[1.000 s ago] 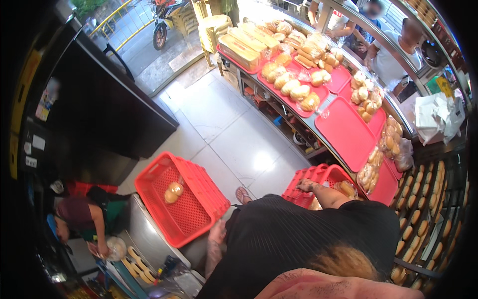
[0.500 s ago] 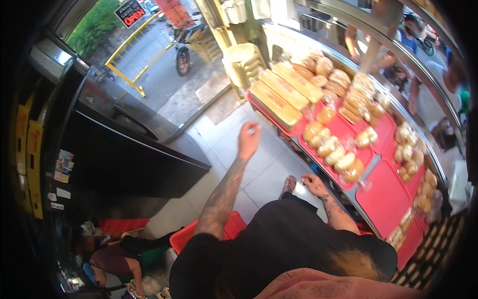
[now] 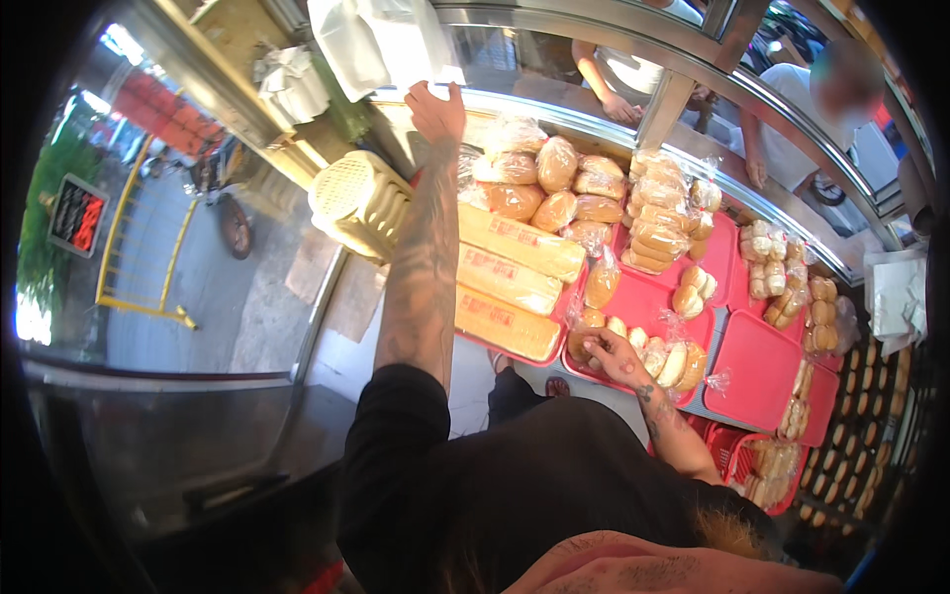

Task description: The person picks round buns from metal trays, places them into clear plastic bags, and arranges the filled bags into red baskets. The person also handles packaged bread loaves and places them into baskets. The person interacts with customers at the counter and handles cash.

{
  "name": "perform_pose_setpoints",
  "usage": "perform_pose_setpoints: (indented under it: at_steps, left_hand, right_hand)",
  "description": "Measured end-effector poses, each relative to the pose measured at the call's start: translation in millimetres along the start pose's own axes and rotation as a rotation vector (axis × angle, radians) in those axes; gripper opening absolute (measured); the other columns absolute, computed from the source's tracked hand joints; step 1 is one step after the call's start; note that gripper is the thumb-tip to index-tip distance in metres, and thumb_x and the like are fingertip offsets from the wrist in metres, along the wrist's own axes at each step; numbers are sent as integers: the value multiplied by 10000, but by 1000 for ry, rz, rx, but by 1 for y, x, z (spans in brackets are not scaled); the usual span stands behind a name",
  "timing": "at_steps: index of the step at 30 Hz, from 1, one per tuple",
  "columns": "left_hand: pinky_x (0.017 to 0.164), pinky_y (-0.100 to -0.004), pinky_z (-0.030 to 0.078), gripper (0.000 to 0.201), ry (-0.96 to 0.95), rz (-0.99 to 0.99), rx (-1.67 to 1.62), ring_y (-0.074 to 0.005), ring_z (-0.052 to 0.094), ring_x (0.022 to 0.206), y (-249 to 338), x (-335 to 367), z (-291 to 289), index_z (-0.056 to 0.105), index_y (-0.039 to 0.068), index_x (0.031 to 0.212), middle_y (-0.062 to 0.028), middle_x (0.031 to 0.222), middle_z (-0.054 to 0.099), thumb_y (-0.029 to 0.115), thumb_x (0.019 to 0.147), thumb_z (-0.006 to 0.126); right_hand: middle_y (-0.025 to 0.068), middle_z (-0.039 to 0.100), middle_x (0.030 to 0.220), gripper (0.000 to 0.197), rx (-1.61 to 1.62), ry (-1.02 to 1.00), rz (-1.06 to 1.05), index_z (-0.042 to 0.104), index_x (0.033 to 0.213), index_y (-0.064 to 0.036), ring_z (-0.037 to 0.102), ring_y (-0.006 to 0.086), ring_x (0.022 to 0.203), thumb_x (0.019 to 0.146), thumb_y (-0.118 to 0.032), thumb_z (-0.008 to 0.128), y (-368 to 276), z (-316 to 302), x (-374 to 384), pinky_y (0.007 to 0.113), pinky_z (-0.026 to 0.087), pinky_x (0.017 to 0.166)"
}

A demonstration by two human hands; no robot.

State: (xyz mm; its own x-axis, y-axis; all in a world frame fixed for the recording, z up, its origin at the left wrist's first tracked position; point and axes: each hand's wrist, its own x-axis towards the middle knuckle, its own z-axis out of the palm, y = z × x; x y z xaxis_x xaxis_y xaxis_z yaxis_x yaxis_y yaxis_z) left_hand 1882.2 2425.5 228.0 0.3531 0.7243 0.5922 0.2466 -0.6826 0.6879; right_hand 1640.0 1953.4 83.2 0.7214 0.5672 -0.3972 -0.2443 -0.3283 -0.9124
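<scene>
White bags [image 3: 384, 45] are just above the left hand [image 3: 436, 114], spread apart; buns [image 3: 674, 364] lie under the right hand [image 3: 616, 358], whose grip I cannot tell.

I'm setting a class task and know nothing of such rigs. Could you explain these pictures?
No machine here: a person in a black shirt works bare-handed, and every picture comes from a head-worn fisheye camera looking down. Red rectangular plastic trays bear brown loaves in clear plastic and long yellowish rectangular packages. The left hand is at the lower edge of translucent white plastic bags; the right hand is at a rounded brown bun on a tray. Whether either grips anything is unclear.
</scene>
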Motion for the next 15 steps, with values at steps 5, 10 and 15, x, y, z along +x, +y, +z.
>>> perform_pose_setpoints:
  at_steps: [5, 10, 15]
  left_hand:
    - [895, -515, 549, 633, 24, -57, 51, -425, 664, 1046, -47, 96, 90, 556, 23, 1279, -210, 1241, 550, 416, 847, 800]
    - [907, -461, 556, 244, 139, 4, -201, -353, 708, 1038, -85, 121, 126, 763, 91, 1110, -135, 1111, 753, 267, 983, 650]
    - [848, -414, 566, 275, 35, 8, -338, -293, 739, 857, -89, 120, 103, 774, 29, 1055, -138, 944, 777, 268, 919, 767]
  right_hand:
    - [65, 714, 1113, 345, 92, 201, 98, 636, 1331, 21, 657, 128, 1005, 1051, -180, 657, -4, 12, -3, 286, 537, 909]
    - [79, 725, 1080, 338, -12, 376, 154, 644, 1316, 23, 678, 141, 964, 1049, -183, 661, -8, 25, -8, 293, 543, 903]
    - [61, 702, 1053, 338, 36, 441, 203, 646, 1303, 26, 637, 126, 971, 1044, -189, 674, -14, 32, 2, 291, 521, 889]
